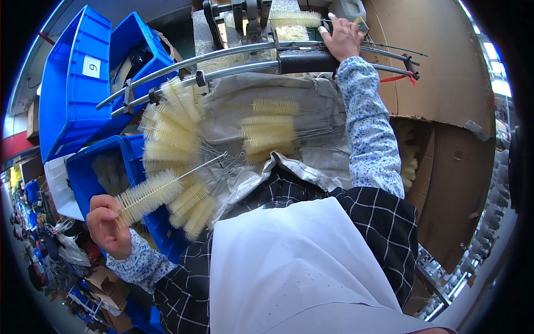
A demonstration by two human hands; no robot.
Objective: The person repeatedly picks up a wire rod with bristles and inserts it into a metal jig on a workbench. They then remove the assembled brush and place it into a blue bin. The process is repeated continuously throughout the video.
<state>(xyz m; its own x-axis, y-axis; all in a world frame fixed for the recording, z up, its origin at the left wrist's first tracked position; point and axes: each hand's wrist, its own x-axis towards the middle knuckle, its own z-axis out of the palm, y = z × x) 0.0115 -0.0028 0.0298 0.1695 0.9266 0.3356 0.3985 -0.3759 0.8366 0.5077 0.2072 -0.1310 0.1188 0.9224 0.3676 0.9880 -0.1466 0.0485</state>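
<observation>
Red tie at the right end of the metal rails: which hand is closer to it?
Right. The right hand is up and to the left of the red tie; the left hand is much farther off, at lower left, holding a bristle brush.

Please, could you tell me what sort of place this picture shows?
Probably a workshop or small factory. It shows in the piles of pale yellow bristle brushes with wire handles, the silver metal rails by a dark metal machine, and the rectangular blue plastic bins at the left.
</observation>
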